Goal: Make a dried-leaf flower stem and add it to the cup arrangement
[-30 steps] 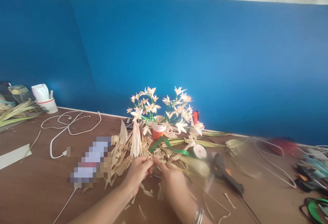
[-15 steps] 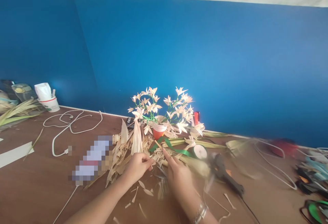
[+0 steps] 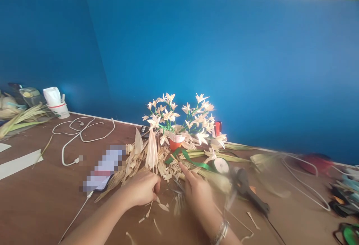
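Observation:
My left hand rests on the brown table with its fingers curled shut near small dried leaf scraps; what it pinches is hidden. My right hand lies beside it, index finger stretched toward a pile of dried pale leaf strips and a green ribbon. Behind the pile stands an orange paper cup holding cream handmade flowers on green stems.
A black glue gun and a white tape roll lie right of my hands. White cables, a pixelated phone, a white cup and green leaves sit left. A blue board backs the table.
My left hand has pulled back toward me and down onto the table, away from the right hand. The right hand stays near the leaf pile. The view has shifted slightly.

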### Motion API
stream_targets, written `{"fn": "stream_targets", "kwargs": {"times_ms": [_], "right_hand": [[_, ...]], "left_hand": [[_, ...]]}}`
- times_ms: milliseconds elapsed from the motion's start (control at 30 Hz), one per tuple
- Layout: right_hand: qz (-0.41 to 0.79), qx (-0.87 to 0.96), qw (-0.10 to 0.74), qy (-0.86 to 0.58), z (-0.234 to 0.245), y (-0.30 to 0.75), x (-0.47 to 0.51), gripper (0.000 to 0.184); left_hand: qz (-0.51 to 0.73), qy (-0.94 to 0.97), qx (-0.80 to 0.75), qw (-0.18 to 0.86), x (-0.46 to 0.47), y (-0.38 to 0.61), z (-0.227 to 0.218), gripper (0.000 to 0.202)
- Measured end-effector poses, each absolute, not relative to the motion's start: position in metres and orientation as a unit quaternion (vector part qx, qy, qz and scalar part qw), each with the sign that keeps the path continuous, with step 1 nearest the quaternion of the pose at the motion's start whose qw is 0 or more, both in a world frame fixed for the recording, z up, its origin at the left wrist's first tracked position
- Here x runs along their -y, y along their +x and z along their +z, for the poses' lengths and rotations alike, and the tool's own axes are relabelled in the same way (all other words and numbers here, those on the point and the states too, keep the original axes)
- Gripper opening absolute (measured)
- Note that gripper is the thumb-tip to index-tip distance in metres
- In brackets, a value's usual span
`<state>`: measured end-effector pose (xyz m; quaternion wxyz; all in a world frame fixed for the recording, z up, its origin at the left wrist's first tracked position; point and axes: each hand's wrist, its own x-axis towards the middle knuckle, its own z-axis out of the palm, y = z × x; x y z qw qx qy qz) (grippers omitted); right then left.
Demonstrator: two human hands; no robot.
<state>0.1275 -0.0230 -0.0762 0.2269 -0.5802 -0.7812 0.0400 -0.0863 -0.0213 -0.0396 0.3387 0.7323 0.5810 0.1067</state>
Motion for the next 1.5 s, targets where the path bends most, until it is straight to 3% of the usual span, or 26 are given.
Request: {"fn": "stream_targets", "kwargs": {"times_ms": [167, 367, 533, 733, 900, 1067, 1267, 1400, 1500], "right_hand": [[0.062, 0.779, 0.257, -0.568, -0.075, 0.127, 0.025, 0.05], [0.208, 0.738, 0.327, -0.552, -0.067, 0.117, 0.034, 0.049], [0.347, 0.68, 0.359, -0.537, -0.063, 0.109, 0.036, 0.024], [0.44, 0.621, 0.421, -0.494, -0.058, 0.11, 0.029, 0.026], [0.493, 0.573, 0.439, -0.485, -0.048, 0.115, 0.032, 0.035], [0.574, 0.559, 0.377, -0.464, -0.058, 0.118, 0.03, 0.048], [0.489, 0.658, 0.369, -0.438, -0.073, 0.118, 0.022, 0.038], [0.342, 0.743, 0.363, -0.447, -0.074, 0.113, 0.028, 0.047], [0.207, 0.798, 0.312, -0.472, -0.078, 0.11, 0.03, 0.057]], "left_hand": [[0.084, 0.741, -0.585, 0.321, 0.024, -0.085, -0.038, 0.012], [0.246, 0.696, -0.582, 0.341, 0.02, -0.073, -0.037, 0.013], [0.306, 0.637, -0.532, 0.467, 0.018, -0.058, -0.041, 0.013], [0.358, 0.536, -0.48, 0.594, 0.02, -0.048, -0.051, 0.02], [0.376, 0.525, -0.485, 0.59, 0.02, -0.045, -0.053, 0.025], [0.39, 0.491, -0.517, 0.583, 0.018, -0.044, -0.053, 0.019], [0.403, 0.501, -0.539, 0.544, 0.021, -0.041, -0.055, 0.021], [0.448, 0.455, -0.554, 0.534, 0.021, -0.034, -0.063, 0.018], [0.468, 0.424, -0.554, 0.542, 0.023, -0.029, -0.066, 0.019]]}}
